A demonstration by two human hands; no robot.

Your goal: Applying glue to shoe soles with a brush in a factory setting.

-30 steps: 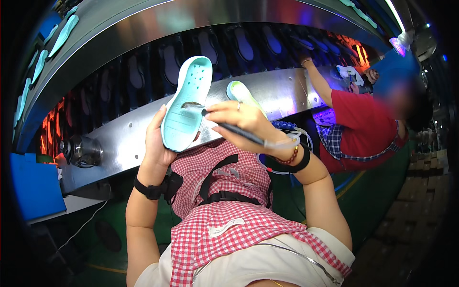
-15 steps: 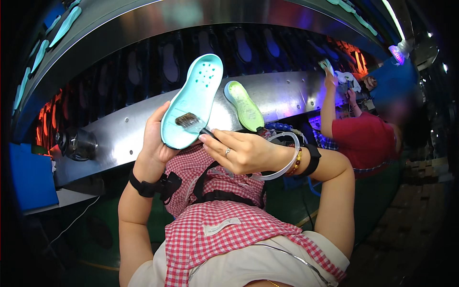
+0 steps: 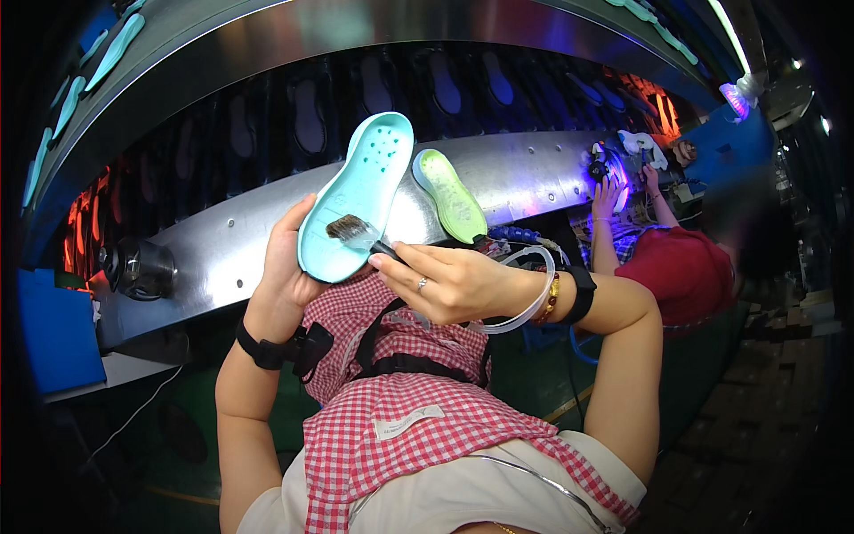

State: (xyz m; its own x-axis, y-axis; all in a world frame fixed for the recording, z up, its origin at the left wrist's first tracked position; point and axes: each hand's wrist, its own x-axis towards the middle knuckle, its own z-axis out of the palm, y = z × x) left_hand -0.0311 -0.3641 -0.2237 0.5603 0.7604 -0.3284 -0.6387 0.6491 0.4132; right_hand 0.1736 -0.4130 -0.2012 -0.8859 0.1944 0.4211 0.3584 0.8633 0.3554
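Observation:
A pale turquoise shoe sole point(image 3: 372, 182) with small holes near its far end is gripped at its near left edge by my left hand point(image 3: 292, 254). The sole tilts toward me, its hollow inner side up. My right hand point(image 3: 458, 283) pinches the dark handle of a brush point(image 3: 354, 231), whose brown bristles rest on the near half of the sole. Just beyond my right hand, a green sole with a bluish rim point(image 3: 452, 198) lies on the metal ledge.
A shiny metal ledge point(image 3: 205, 254) curves across in front of me, with a dark row of sole-shaped pieces behind it. More turquoise soles point(image 3: 116, 49) line the upper left belt. A co-worker in a red top point(image 3: 680, 276) works at the right. Blue hoses point(image 3: 516, 236) lie near the green sole.
The turquoise sole sits slightly lower, with the brush still on its near half. At the right, the co-worker's hand has come down to the ledge, and the light sole it held no longer shows.

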